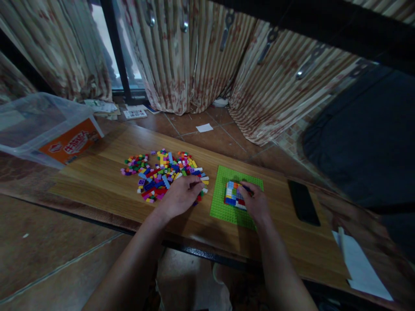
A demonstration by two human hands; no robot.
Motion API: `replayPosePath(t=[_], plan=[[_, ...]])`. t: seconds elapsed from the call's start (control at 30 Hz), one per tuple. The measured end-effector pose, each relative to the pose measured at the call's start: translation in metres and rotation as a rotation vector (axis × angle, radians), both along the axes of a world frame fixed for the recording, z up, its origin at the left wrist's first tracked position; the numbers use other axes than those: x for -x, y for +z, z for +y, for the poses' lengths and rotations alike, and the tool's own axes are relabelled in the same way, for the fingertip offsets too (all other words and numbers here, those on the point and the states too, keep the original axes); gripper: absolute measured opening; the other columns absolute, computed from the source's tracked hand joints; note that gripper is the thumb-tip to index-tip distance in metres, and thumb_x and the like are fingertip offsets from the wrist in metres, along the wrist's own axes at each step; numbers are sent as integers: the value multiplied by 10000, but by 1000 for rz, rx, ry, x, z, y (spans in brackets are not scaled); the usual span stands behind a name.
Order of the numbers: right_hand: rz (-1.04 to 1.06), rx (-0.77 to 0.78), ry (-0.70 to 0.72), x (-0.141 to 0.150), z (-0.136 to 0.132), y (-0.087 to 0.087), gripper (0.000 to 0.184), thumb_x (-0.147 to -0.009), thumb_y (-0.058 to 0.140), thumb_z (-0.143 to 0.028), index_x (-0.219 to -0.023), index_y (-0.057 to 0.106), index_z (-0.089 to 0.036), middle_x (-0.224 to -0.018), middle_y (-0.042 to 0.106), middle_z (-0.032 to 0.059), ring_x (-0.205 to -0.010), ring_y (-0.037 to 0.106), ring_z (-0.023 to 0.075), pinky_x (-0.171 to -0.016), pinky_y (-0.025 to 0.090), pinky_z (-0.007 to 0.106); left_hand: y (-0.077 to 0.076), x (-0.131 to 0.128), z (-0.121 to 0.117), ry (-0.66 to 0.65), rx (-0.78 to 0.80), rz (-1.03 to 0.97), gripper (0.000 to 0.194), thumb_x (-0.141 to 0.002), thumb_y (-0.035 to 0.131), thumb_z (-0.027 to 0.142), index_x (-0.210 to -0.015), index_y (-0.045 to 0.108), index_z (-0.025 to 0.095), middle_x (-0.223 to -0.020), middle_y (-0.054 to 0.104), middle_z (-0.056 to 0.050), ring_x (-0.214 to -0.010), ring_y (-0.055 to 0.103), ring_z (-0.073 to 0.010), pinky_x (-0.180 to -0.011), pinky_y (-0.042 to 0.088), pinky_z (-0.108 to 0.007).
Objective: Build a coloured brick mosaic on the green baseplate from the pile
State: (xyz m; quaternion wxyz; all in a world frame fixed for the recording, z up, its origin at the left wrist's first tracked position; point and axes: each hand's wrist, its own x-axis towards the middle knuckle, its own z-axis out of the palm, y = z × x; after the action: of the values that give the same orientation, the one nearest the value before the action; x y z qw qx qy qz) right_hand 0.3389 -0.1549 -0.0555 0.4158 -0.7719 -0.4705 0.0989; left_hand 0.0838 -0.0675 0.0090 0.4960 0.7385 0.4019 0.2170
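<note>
My left hand [182,194] is at the right edge of a loose pile of small toy building bricks [155,177] in many colours. Its thumb and forefinger are pinched together, and anything between them is too small to make out. My right hand [256,202] rests over a green studded baseplate [220,181]. Its fingers are bent in at the right side of a low block of joined bricks [231,193], with blue, white, orange and red showing. The hand covers part of that block, so what the fingertips grip is hidden.
A black phone [304,203] lies on the wooden table [194,229] to the right. White paper [365,263] is at the far right. A clear plastic box [48,125] with an orange label stands at the left. Curtains [194,60] hang behind, above a tiled floor.
</note>
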Motion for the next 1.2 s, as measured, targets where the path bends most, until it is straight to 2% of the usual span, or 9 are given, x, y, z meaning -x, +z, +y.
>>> replayPosePath(t=[0.2,0.33,0.5,0.73,0.83,0.97,1.07,1.2], plan=[[36,16,-59,-3,-4,4,457,-846,542,-552,-1004,742,-173,-1020,720,122,-930,664,260,-877,508,451,-6,16,16,190,-13,-29,300,-830,496,414,-775,651,162,-632,561,26,-603,470,-116,-576,349,-234],[-71,-92,-146,6,-5,16,443,-884,507,-522,-977,731,-151,-980,718,132,-922,654,263,-871,499,435,-7,28,24,279,-55,-6,283,-817,512,394,-777,654,153,-596,526,28,-581,439,-110,-552,320,-236],[-216,-283,-21,38,-6,34,309,-923,505,-421,-965,715,-198,-981,709,91,-971,628,239,-918,475,423,-8,35,28,310,-67,-23,272,-804,522,383,-763,649,147,-600,518,30,-584,432,-102,-563,329,-232],[-235,-259,257,81,-3,32,189,-929,541,-317,-991,708,-253,-975,715,52,-960,628,219,-888,497,413,-10,44,33,378,-77,0,277,-788,528,387,-764,655,142,-594,522,34,-583,450,-99,-576,355,-225],[-228,-233,330,89,-1,28,191,-937,529,-296,-994,707,-258,-985,717,50,-957,632,219,-890,498,424,-11,48,35,373,-95,49,274,-791,524,370,-800,675,142,-622,582,19,-589,491,-110,-571,369,-226],[-224,-229,358,93,2,27,181,-938,533,-273,-983,707,-248,-979,721,48,-951,629,212,-873,501,402,-11,53,34,377,-96,158,225,-750,569,293,-867,706,159,-740,679,-26,-659,586,-149,-619,436,-244],[-214,-228,359,93,3,27,180,-937,534,-267,-977,708,-247,-970,723,46,-945,629,209,-865,503,394,-10,55,30,313,-199,313,198,-712,603,232,-861,723,181,-914,704,-63,-812,625,-187,-750,484,-280],[-207,-219,359,93,2,27,187,-938,527,-276,-960,712,-256,-970,725,42,-943,634,213,-872,500,404,-9,55,23,207,-393,516,304,-684,587,156,-939,746,200,-1072,671,-105,-997,610,-253,-910,473,-356]])
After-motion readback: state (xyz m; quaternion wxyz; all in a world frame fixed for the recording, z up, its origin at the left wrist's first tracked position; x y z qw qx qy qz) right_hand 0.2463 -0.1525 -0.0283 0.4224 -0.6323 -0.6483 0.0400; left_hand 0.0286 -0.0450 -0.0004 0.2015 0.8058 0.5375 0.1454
